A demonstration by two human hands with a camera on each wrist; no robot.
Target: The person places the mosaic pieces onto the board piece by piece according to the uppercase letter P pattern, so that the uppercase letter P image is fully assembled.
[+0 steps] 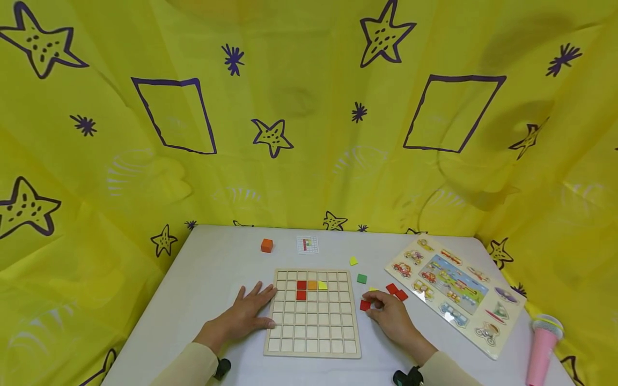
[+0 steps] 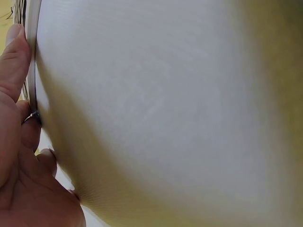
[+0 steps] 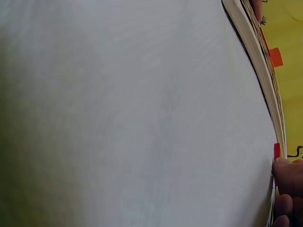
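Note:
A wooden grid board (image 1: 313,328) lies flat on the white table. Two red tiles (image 1: 301,289), an orange tile (image 1: 312,285) and a yellow tile (image 1: 322,285) sit in its upper rows. My left hand (image 1: 251,311) lies flat with spread fingers against the board's left edge (image 2: 32,56). Its fingers (image 2: 14,61) touch that rim in the left wrist view. My right hand (image 1: 379,308) rests just right of the board and pinches a red tile (image 1: 365,305) on the table. In the right wrist view a fingertip (image 3: 286,172) touches this red tile (image 3: 277,151).
Two loose red tiles (image 1: 396,291), a green tile (image 1: 361,278) and a yellow-green tile (image 1: 353,261) lie right of the board. An orange cube (image 1: 266,245) and a pattern card (image 1: 307,244) sit at the back. A vehicle puzzle (image 1: 454,292) and a pink object (image 1: 543,348) are at the right. Yellow cloth surrounds the table.

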